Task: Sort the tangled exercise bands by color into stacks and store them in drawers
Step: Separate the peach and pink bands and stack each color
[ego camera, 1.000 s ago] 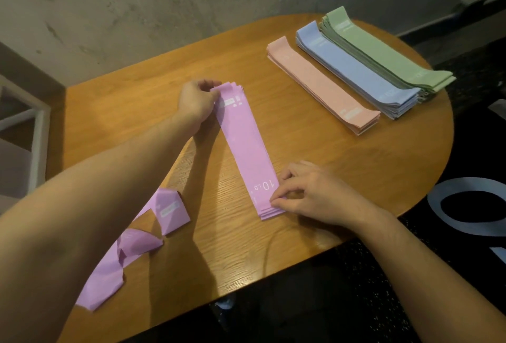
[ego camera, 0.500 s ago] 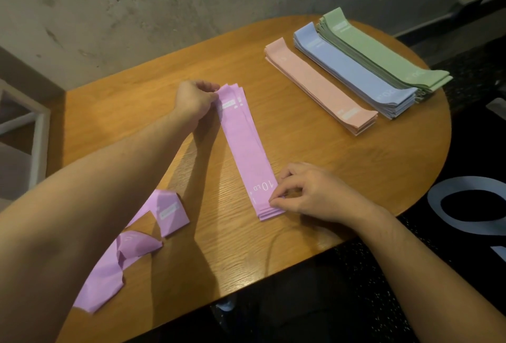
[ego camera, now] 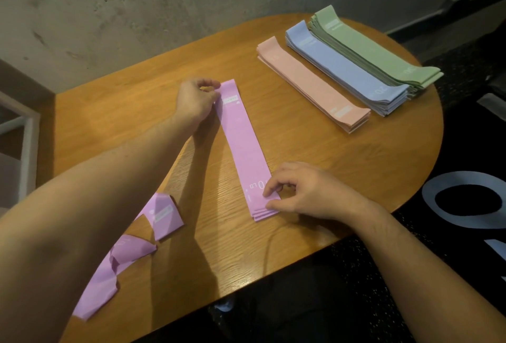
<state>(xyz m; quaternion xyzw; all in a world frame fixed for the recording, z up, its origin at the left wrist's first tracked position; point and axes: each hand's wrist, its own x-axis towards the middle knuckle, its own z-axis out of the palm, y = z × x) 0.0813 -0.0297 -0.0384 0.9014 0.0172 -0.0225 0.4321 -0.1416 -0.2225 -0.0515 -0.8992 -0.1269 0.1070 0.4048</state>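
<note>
Fingers [ego camera: 269, 190] of our right hand [ego camera: 306, 192] are pinching the near end of the flat purple fabric band stack [ego camera: 243, 148] lying mid-desk [ego camera: 356, 167]; our left hand [ego camera: 195, 100] is pinching its far end.

Oval wooden surface [ego camera: 342, 156] against grey concrete wall [ego camera: 164, 0]; white frame [ego camera: 27, 134] at left, dark floor with pale lettering [ego camera: 465, 200] at right.

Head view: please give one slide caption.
Both hands square a purple band stack on the table beside pink, blue, green stacks.
</note>
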